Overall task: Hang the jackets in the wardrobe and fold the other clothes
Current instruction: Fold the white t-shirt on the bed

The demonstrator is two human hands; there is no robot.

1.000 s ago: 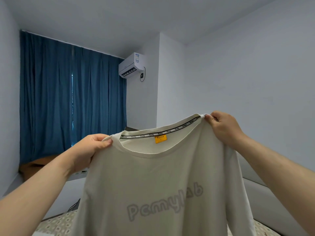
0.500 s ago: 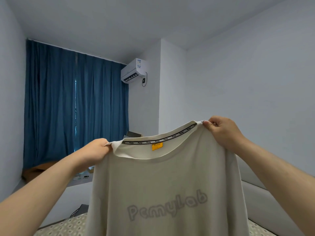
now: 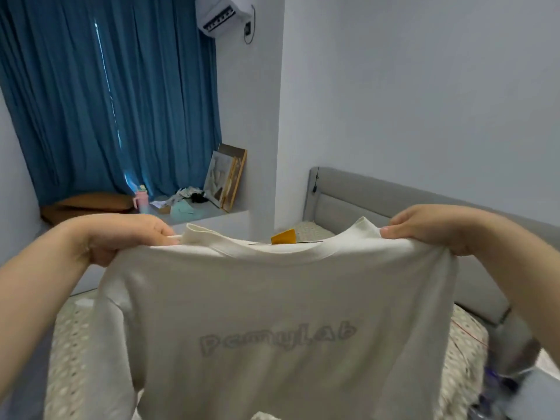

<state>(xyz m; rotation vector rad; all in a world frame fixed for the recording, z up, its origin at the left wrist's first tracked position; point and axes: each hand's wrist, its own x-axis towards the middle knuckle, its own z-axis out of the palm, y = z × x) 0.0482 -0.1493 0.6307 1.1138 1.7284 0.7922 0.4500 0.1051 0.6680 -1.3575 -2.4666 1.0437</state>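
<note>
L hand [image 3: 121, 237], R hand [image 3: 439, 228] grip tee [image 3: 272, 298].

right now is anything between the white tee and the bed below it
Nothing visible does: the left hand and right hand hold the tee above the bed, whose patterned cover shows bare at left; the tee hides the middle.

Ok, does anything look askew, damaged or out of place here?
Nothing wrong with the handling: the left hand and right hand grip the cream T-shirt by its shoulders, roughly level. Minor oddities: its orange label sticks up from the collar, and framed pictures lean on the window ledge beside a heap of clutter.
</note>
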